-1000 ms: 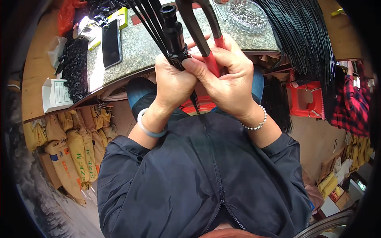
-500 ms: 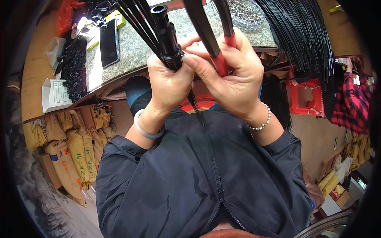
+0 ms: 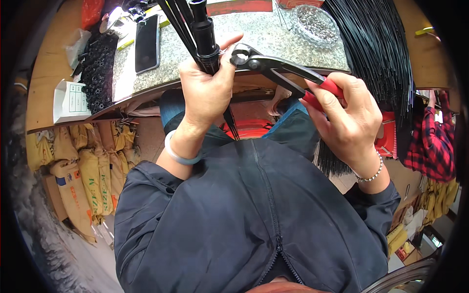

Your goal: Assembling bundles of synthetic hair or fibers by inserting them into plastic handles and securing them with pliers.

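Note:
My left hand (image 3: 206, 90) is closed around what looks like an umbrella frame, with a stepped black plastic tube (image 3: 204, 35) and thin black ribs (image 3: 177, 22) rising above the fist. More rib ends come out below it. A short bit of thin wire (image 3: 223, 52) shows beside the tube, near my left thumb. In my right hand (image 3: 349, 112) are black pincers (image 3: 276, 66), gripped by their red handles. Their rounded jaws meet the edge of my left thumb, close to the wire; whether they bite on it cannot be made out.
On the speckled stone slab (image 3: 259, 30) lie a phone (image 3: 147, 44) and a glass bowl (image 3: 320, 45) of small metal pieces. Long black rods (image 3: 376, 44) hang over the right edge. A white box (image 3: 71, 102) stands left beside black toothed parts (image 3: 97, 80). Someone in plaid (image 3: 432, 139) is at right.
My right hand has moved right and down, away from my left hand, turning the pincers from upright to sideways with jaws toward the wire. My left hand keeps its hold.

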Demonstrator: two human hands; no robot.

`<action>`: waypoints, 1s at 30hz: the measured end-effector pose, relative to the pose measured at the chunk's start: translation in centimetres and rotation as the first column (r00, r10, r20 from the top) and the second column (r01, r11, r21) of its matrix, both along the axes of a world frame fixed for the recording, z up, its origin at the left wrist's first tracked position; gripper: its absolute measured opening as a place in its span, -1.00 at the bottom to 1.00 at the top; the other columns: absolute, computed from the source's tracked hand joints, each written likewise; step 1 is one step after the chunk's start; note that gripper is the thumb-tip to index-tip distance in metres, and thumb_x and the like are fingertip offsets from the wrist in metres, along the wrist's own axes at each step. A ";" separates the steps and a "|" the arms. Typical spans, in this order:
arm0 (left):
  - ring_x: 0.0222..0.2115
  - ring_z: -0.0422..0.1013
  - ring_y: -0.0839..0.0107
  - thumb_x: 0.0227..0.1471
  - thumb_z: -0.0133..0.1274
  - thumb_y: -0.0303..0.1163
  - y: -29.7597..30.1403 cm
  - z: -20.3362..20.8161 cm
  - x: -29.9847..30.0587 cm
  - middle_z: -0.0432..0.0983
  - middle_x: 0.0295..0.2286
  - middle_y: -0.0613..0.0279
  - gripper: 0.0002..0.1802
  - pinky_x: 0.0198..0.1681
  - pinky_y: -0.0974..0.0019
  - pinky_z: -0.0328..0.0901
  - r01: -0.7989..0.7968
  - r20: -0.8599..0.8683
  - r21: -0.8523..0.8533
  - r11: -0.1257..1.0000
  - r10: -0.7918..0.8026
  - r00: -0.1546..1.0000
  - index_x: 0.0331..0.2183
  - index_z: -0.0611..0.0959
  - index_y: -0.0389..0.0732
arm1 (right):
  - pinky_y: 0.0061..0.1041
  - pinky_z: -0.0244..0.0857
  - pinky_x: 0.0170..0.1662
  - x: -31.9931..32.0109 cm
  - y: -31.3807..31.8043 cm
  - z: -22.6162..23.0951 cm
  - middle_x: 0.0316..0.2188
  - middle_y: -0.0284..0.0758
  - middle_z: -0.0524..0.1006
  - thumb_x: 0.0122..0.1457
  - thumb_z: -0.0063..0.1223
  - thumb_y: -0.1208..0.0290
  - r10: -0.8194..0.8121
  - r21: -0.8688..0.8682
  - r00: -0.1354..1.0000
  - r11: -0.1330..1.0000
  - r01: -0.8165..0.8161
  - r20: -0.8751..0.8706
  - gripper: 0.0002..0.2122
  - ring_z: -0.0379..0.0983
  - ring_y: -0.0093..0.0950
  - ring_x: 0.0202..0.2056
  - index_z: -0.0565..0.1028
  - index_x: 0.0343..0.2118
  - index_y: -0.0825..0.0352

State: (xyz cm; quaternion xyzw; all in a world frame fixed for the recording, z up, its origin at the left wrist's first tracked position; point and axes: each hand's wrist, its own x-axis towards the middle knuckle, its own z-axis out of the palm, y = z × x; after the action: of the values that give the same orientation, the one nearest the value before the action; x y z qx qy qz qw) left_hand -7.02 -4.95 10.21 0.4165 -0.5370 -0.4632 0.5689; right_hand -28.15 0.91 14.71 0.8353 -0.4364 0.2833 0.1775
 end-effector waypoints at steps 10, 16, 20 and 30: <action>-0.67 0.15 0.81 0.01 -0.01 -0.55 0.8 0.5 0.0 0.34 -0.69 0.51 -0.81 -0.63 0.63 0.07 0.064 -0.042 0.009 0.998 -0.063 0.997 -0.29 0.61 -0.39 | -0.48 0.28 -0.48 0.0 1.0 0.8 -0.39 -0.14 0.45 -0.09 0.16 0.50 0.100 0.403 0.994 0.909 -0.109 0.043 -0.83 0.41 -0.31 -0.48 0.36 -0.51 0.39; -0.69 0.08 0.80 0.03 -0.02 -0.54 1.2 1.5 -0.5 0.23 -0.69 0.54 -0.74 -0.63 0.63 -0.05 0.077 -0.038 -0.107 0.991 -0.081 0.996 -0.18 0.56 -0.36 | -0.71 0.07 -0.67 0.6 1.4 -0.9 -0.71 -0.26 0.39 -0.26 0.26 0.68 -0.566 0.258 0.534 -0.496 -0.829 0.628 -0.40 0.30 -0.60 -0.71 0.15 -0.13 0.35; -0.69 0.07 0.80 0.03 -0.02 -0.55 1.3 1.1 0.4 0.24 -0.68 0.55 -0.74 -0.64 0.62 -0.07 0.111 -0.024 -0.106 0.988 -0.114 0.993 -0.19 0.57 -0.36 | -0.58 0.25 -0.40 1.5 2.6 -2.5 -0.30 -0.28 0.42 -0.02 0.11 0.54 0.025 0.583 0.879 0.739 -0.338 0.477 -0.49 0.36 -0.60 -0.37 0.17 0.01 0.37; -0.71 0.05 0.79 0.05 -0.04 -0.53 1.2 1.1 0.1 0.21 -0.70 0.57 -0.76 -0.66 0.61 -0.09 0.115 0.034 -0.116 0.986 -0.112 0.993 -0.19 0.57 -0.34 | -0.52 0.32 -0.38 0.9 2.8 -2.1 -0.41 -0.18 0.44 -0.11 0.18 0.54 0.020 0.648 0.820 0.602 -0.467 0.573 -0.44 0.43 -0.42 -0.44 0.19 -0.01 0.44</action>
State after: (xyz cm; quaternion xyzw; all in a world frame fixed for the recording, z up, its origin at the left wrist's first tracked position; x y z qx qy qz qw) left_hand -6.96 -3.72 11.34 0.3571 -0.5941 -0.4566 0.5578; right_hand -27.22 3.74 12.60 0.7766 -0.4208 0.3039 -0.3571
